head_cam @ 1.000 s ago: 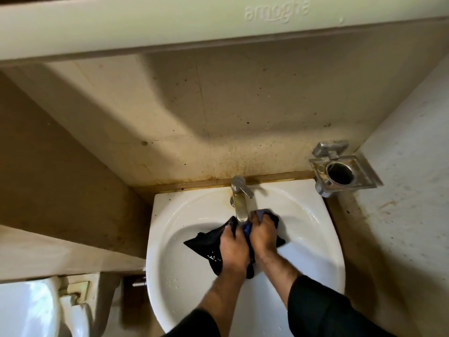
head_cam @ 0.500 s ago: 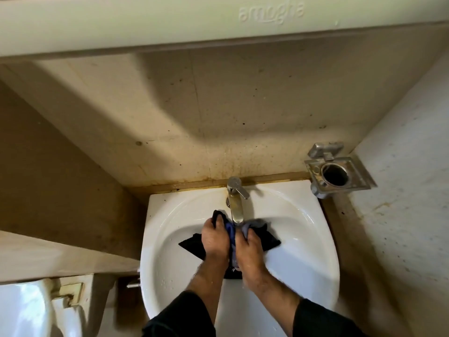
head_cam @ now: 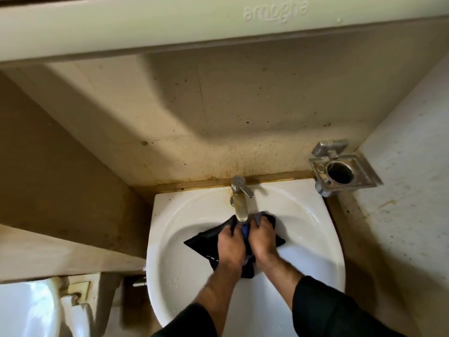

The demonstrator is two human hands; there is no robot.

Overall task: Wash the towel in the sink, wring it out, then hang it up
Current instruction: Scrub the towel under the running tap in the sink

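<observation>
A dark, wet towel (head_cam: 202, 242) lies bunched in the white sink (head_cam: 313, 244), right under the spout of the metal tap (head_cam: 239, 198). My left hand (head_cam: 229, 246) and my right hand (head_cam: 263, 239) press side by side on the towel, both gripping its folds, with a blue-tinged fold squeezed up between them. Corners of the towel stick out to the left and right of my hands. The part under my palms is hidden.
A metal holder (head_cam: 345, 170) with a round hole is fixed on the wall right of the sink. A toilet (head_cam: 26, 310) stands at the lower left. A pale shelf (head_cam: 145, 23) overhangs the stained tiled wall above the tap.
My hands have rubbed the towel back and forth: half a second ago the left hand was further forward, now the right hand is further forward and the two are close together again.
</observation>
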